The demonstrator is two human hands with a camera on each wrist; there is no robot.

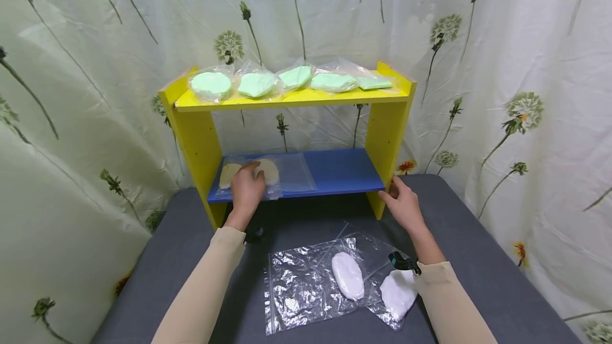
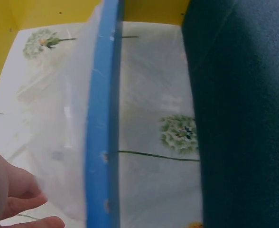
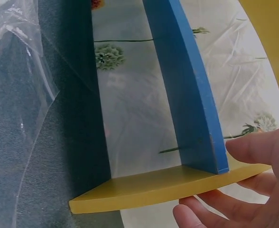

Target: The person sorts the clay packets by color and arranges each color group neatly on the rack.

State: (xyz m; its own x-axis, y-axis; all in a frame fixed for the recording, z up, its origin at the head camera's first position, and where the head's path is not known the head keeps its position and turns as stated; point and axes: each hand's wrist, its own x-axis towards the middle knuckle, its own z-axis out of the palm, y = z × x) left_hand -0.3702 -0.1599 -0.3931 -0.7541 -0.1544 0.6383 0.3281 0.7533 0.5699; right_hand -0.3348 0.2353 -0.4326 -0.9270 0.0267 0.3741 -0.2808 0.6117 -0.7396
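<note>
A yellow shelf unit with a blue shelf board stands on the table. On that board, at the left, lie clear plastic bags with flat cream-coloured pieces inside. My left hand is over these bags, its fingers loosely bent and right at the plastic, between two of the pieces. In the left wrist view, the fingers are beside the bag's edge. My right hand grips the unit's right side panel, with the thumb inside by the blue board and the other fingers outside.
Several bagged pale green pieces lie along the yellow top shelf. In front of the unit, clear bags with a white oval piece and another white piece lie on the dark table. A flowered curtain hangs behind.
</note>
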